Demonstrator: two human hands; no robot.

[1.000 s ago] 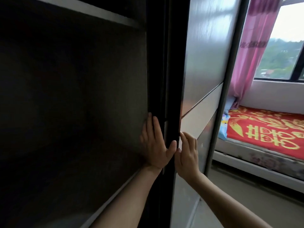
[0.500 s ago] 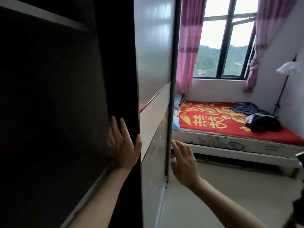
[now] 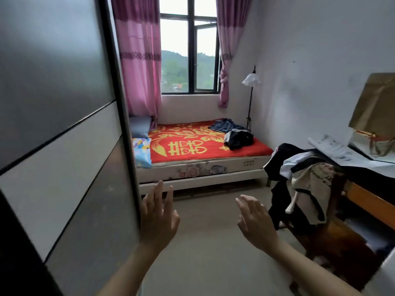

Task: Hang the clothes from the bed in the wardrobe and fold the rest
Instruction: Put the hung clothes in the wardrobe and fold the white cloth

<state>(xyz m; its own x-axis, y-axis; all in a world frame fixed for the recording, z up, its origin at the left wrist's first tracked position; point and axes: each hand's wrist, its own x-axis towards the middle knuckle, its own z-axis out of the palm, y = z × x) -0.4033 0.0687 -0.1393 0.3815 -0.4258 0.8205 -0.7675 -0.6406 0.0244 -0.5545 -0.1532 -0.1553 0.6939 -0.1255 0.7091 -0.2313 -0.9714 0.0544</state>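
- The crumpled blue garment and crumpled black garment lie on the red-and-gold covered bed, unhung and unfolded; seemingly all the work remains.
- The left hand and right hand are spread and empty, near the grey sliding wardrobe door.

The red blanket has big yellow Chinese "double happiness" signs, 囍. The print on the papers is too small to read.

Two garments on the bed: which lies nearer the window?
The blue garment; the black garment lies in front of it, farther from the window.
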